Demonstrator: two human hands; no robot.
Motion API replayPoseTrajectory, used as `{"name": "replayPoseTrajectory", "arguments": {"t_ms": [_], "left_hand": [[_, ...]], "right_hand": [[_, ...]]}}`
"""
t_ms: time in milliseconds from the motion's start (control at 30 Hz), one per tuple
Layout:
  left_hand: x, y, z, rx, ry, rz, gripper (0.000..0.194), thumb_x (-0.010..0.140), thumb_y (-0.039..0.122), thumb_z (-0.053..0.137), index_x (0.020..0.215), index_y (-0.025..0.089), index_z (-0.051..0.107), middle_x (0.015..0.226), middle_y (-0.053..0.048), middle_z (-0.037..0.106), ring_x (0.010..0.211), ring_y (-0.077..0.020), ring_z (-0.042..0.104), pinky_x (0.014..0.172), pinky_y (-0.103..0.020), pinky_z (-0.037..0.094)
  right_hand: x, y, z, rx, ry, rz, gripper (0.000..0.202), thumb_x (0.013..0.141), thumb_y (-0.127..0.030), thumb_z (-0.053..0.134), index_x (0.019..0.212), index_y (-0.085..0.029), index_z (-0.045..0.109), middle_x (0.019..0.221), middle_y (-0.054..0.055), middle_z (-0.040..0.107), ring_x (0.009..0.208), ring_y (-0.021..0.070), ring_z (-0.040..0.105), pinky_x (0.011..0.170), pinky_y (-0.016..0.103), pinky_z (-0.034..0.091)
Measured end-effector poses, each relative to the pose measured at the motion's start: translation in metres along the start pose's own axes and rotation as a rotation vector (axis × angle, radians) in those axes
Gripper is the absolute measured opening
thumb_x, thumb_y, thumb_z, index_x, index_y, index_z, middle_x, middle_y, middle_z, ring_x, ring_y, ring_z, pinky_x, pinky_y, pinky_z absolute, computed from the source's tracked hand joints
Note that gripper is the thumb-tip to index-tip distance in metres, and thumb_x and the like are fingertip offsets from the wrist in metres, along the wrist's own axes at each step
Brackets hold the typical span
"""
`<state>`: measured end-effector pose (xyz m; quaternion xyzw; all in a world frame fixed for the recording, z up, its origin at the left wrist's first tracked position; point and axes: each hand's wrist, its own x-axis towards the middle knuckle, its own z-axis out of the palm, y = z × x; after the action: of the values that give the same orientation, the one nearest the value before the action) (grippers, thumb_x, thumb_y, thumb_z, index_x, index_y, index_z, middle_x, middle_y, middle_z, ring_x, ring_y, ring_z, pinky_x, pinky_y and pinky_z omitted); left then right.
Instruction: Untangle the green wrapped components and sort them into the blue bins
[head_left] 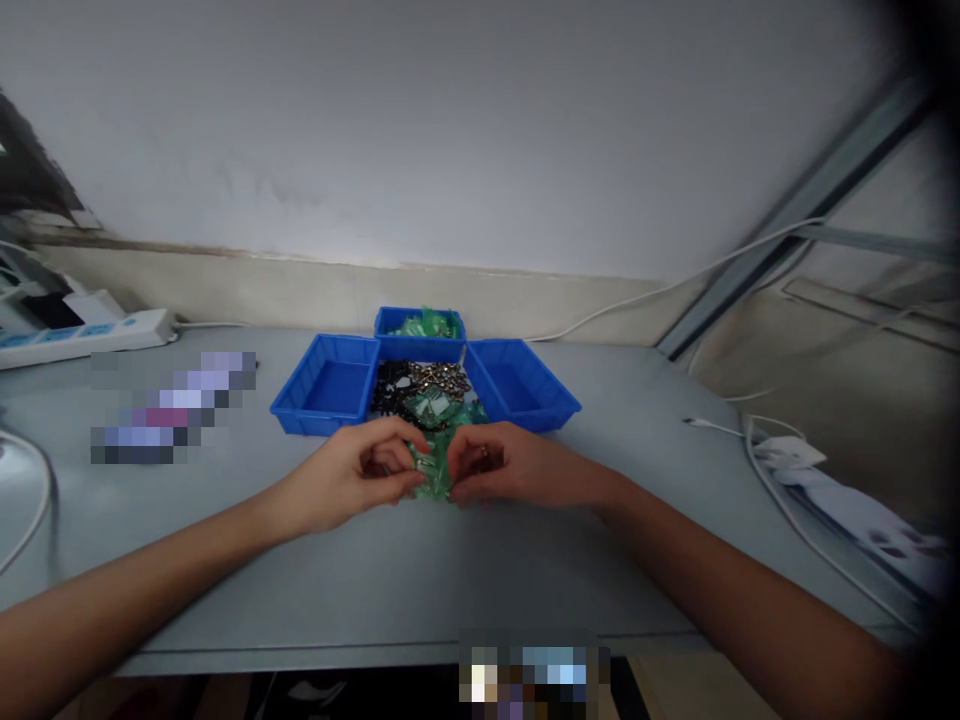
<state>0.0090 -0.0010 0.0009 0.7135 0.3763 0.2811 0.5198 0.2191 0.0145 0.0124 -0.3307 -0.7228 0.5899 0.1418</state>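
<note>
My left hand [356, 470] and my right hand [517, 465] meet above the front part of the grey table. Between them is a small, see-through green plastic bag [432, 478]. The fingers of my left hand pinch its left side, and those of my right hand are closed at its right side; what lies inside the bag is too small to make out. Just behind my hands are a heap of small black parts [391, 385], a heap of brassy metal parts [441, 377] and more green bags [431, 405].
Blue trays stand left [326, 388] and right [525, 385] of the heaps. A third blue tray [420, 348] behind them holds green bags. A power strip [97, 335] lies at far left, cables and a white plug [795, 452] at right. A metal post [750, 240] rises at right.
</note>
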Motion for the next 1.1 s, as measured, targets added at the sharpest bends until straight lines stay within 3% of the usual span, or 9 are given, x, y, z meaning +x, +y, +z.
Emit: {"name": "replayPoseTrajectory", "arguments": {"t_ms": [100,200,333,433,600,800,933,1000,1100], "left_hand": [[0.0,0.002,-0.002,-0.001,0.077,0.064,0.022,0.073,0.019,0.058,0.09,0.018,0.044,0.064,0.005,0.052,0.058,-0.007,0.052,0.055,-0.018,0.043],[0.0,0.003,-0.003,-0.032,0.091,0.072,0.039,0.073,0.02,0.059,0.105,0.019,0.037,0.066,0.005,0.054,0.062,-0.0094,0.056,0.059,-0.022,0.045],[-0.001,0.001,-0.001,0.133,0.107,0.133,0.061,0.073,0.021,0.059,0.124,0.021,0.025,0.074,0.002,0.061,0.084,-0.0148,0.058,0.083,-0.032,0.042],[-0.004,-0.001,0.002,0.32,0.098,0.235,0.049,0.075,0.021,0.056,0.118,0.022,0.032,0.079,0.002,0.063,0.099,-0.0163,0.053,0.092,-0.034,0.034],[-0.008,-0.004,0.007,0.385,0.107,0.341,0.034,0.076,0.017,0.054,0.102,0.02,0.033,0.078,0.002,0.062,0.084,-0.0139,0.057,0.084,-0.03,0.038],[-0.012,0.0,0.01,0.44,0.038,0.416,0.043,0.075,0.016,0.053,0.111,0.021,0.03,0.083,0.001,0.06,0.088,-0.0152,0.055,0.081,-0.031,0.04],[-0.012,0.005,0.009,0.538,-0.058,0.452,0.035,0.078,0.017,0.05,0.111,0.021,0.039,0.097,-0.003,0.055,0.095,-0.0163,0.048,0.081,-0.03,0.04],[-0.011,0.005,0.007,0.54,-0.033,0.45,0.026,0.079,0.016,0.047,0.104,0.02,0.044,0.096,-0.003,0.053,0.091,-0.0152,0.048,0.079,-0.028,0.041],[-0.009,0.004,0.005,0.512,0.065,0.375,0.029,0.08,0.02,0.047,0.109,0.019,0.042,0.097,-0.005,0.051,0.084,-0.0144,0.049,0.072,-0.027,0.043]], "right_hand": [[0.001,0.001,0.001,0.001,0.04,-0.019,0.015,0.071,-0.024,0.06,0.076,-0.018,0.046,0.067,-0.002,0.058,0.061,0.009,0.053,0.055,0.022,0.041],[0.001,0.0,0.001,-0.085,0.07,-0.035,0.015,0.074,-0.027,0.057,0.076,-0.018,0.046,0.066,-0.002,0.056,0.06,0.009,0.052,0.054,0.022,0.04],[0.001,0.0,0.001,-0.372,0.173,-0.083,0.011,0.076,-0.028,0.054,0.08,-0.019,0.049,0.069,-0.002,0.055,0.063,0.01,0.051,0.056,0.023,0.038],[0.003,0.002,0.003,-0.507,0.195,-0.151,0.005,0.077,-0.023,0.053,0.078,-0.018,0.051,0.073,-0.001,0.056,0.067,0.0108,0.051,0.06,0.023,0.038],[0.003,0.002,0.007,-0.538,0.224,-0.241,0.012,0.074,-0.025,0.057,0.081,-0.018,0.053,0.083,0.001,0.051,0.072,0.0111,0.049,0.064,0.023,0.04],[-0.001,-0.004,0.009,-0.327,-0.004,-0.105,0.038,0.065,-0.046,0.062,0.089,-0.018,0.051,0.074,-0.002,0.048,0.065,0.0098,0.045,0.055,0.021,0.036],[0.001,-0.002,0.011,-0.367,0.023,-0.103,0.029,0.074,-0.044,0.053,0.083,-0.016,0.052,0.066,-0.003,0.044,0.059,0.0079,0.039,0.049,0.019,0.029],[0.001,0.0,0.01,-0.405,0.033,-0.132,0.023,0.08,-0.038,0.047,0.083,-0.016,0.052,0.068,-0.003,0.045,0.061,0.008,0.04,0.052,0.02,0.03],[0.0,0.0,0.007,-0.448,0.008,-0.181,0.017,0.082,-0.031,0.045,0.081,-0.015,0.053,0.069,-0.002,0.047,0.062,0.0081,0.041,0.055,0.02,0.032]]}}
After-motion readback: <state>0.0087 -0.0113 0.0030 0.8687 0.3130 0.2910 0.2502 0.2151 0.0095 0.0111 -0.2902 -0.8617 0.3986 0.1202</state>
